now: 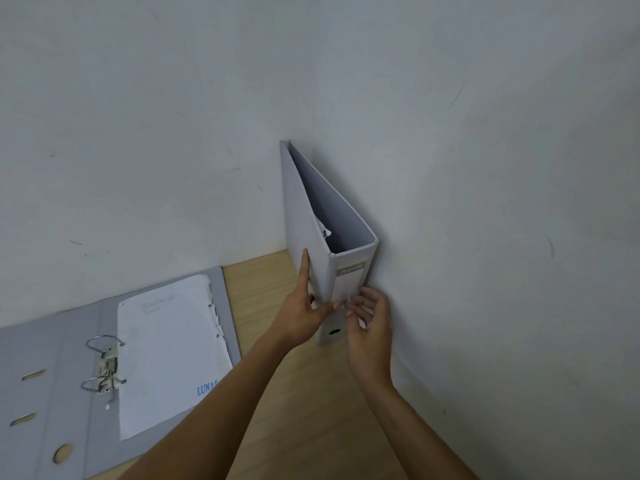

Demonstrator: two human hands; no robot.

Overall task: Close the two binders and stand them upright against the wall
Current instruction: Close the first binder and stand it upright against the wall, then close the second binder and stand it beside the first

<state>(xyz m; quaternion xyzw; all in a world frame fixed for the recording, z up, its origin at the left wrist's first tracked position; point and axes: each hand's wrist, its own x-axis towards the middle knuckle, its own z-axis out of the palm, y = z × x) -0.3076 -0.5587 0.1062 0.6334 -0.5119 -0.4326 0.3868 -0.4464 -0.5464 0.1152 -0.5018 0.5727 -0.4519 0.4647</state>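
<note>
Closed grey binder (311,216) stands upright on the wooden table (304,393), in the corner where the two walls meet, spine facing the camera, far cover close along the right wall (485,168). Covers gape a little at the top; a bit of paper shows inside. Beige label (351,268) on the spine, text unreadable.

Left hand (304,313) is on the near cover of that binder: index finger stretched up flat against the cover, thumb pressed to the lower spine edge. Loose pinch, hand mostly spread, steadying the binder more than clamping it.

Right hand (369,323) is at the lower spine, right of the left hand, fingers curled with tips touching the spine just below the label; half-curled, light contact, nothing enclosed.

Second binder (69,393) lies flat and open on the table, well left of the upright binder. Ring mechanism (105,365) open, white sheets (169,351) on its right half, blue print at the lower edge.
</note>
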